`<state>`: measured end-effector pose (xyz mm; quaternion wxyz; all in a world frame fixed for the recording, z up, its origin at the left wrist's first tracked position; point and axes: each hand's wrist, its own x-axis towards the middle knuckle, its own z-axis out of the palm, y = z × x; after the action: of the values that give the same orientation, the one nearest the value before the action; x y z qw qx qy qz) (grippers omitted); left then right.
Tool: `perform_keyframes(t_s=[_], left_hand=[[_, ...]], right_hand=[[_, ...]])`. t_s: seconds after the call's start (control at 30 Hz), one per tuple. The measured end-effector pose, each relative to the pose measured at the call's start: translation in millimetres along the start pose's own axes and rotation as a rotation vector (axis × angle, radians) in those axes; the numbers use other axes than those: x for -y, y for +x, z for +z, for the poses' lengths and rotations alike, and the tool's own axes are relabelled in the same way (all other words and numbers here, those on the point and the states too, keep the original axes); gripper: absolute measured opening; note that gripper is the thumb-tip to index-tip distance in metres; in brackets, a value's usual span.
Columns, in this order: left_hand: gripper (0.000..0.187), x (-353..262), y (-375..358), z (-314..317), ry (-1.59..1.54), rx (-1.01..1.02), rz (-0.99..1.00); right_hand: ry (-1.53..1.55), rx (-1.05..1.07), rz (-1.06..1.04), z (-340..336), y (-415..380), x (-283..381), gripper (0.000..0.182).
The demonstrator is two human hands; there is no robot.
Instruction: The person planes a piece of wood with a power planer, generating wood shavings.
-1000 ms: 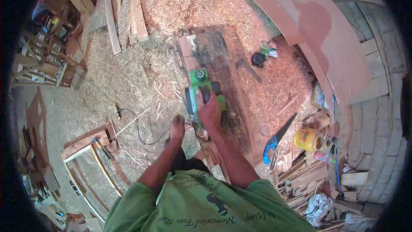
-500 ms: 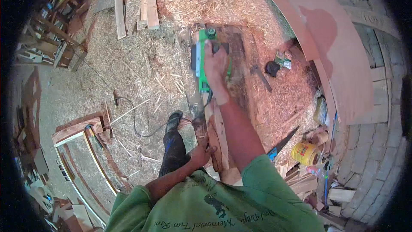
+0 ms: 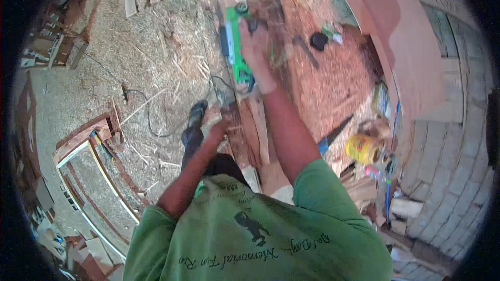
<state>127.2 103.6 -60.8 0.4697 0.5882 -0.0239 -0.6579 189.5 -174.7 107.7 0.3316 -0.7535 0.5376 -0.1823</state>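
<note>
A green power planer [image 3: 234, 47] lies lengthwise over a wooden board on the work surface. My right hand [image 3: 256, 47] is wrapped round its dark top handle. Closer to my body, my left hand [image 3: 219, 129] is at the left edge of the board [image 3: 253, 125]; its fingers are blurred, and whether they grip anything is unclear. A dark cord runs from the planer's near end to the left.
A hammer [image 3: 306, 52] and a black round object [image 3: 319, 41] lie right of the planer. Nearer are a handsaw [image 3: 336, 132] and a yellow container [image 3: 362, 149]. A wooden frame [image 3: 78, 148] stands at left. Shavings [image 3: 172, 47] cover the floor.
My left hand has moved forward and left, off its earlier spot on the board. My right hand stays on the planer. The whole view has shifted, with the scene lying higher and further left.
</note>
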Motion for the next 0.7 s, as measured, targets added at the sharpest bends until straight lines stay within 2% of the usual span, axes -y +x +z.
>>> perform_keyframes(t_s=[0.03, 0.1, 0.13, 0.17, 0.2, 0.23, 0.37, 0.5, 0.57, 0.6, 0.7], left_hand=[[0.066, 7.6, 25.8, -20.5, -0.061, -0.039, 0.023], [0.082, -36.6, 10.3, -24.3, -0.043, -0.055, 0.045], [0.087, -42.5, 23.4, -28.2, -0.022, 0.004, -0.060], [0.088, -52.1, 22.5, -21.1, -0.042, 0.058, 0.003], [0.090, -65.9, 13.0, -9.7, -0.061, 0.114, 0.062], [0.092, -73.4, 4.4, 2.2, -0.079, 0.173, 0.113], [0.087, -86.6, -3.4, 33.8, -0.216, 0.279, 0.064], [0.089, -74.4, 2.1, 24.1, -0.336, 0.329, 0.038], [0.091, -74.1, 10.3, 14.2, -0.379, 0.401, 0.012], [0.093, -77.3, 6.9, 15.8, -0.378, 0.333, -0.010], [0.095, -73.6, 16.9, 4.1, -0.419, 0.433, -0.018]], right_hand=[[-0.024, -0.010, -0.035, -16.0, -44.5, -13.3, 0.072], [0.024, -0.017, 0.017, -49.9, -143.8, -39.6, 0.065], [-0.038, -0.064, 0.045, -54.6, -189.8, -71.2, 0.065], [-0.021, -0.041, 0.119, -78.1, -243.5, -65.2, 0.064], [-0.030, 0.015, 0.142, -90.8, -289.2, -91.8, 0.061], [0.136, 0.037, 0.213, -108.7, -333.8, -92.9, 0.058], [-0.102, 0.059, 0.284, -121.2, -474.7, -177.7, 0.061], [-0.197, 0.064, 0.319, -125.5, -472.5, -154.8, 0.064], [-0.069, 0.024, 0.292, -113.3, -459.8, -160.7, 0.064], [-0.004, 0.002, 0.270, -108.3, -449.2, -161.6, 0.064], [-0.029, 0.027, 0.277, -118.7, -420.2, -122.3, 0.064]])
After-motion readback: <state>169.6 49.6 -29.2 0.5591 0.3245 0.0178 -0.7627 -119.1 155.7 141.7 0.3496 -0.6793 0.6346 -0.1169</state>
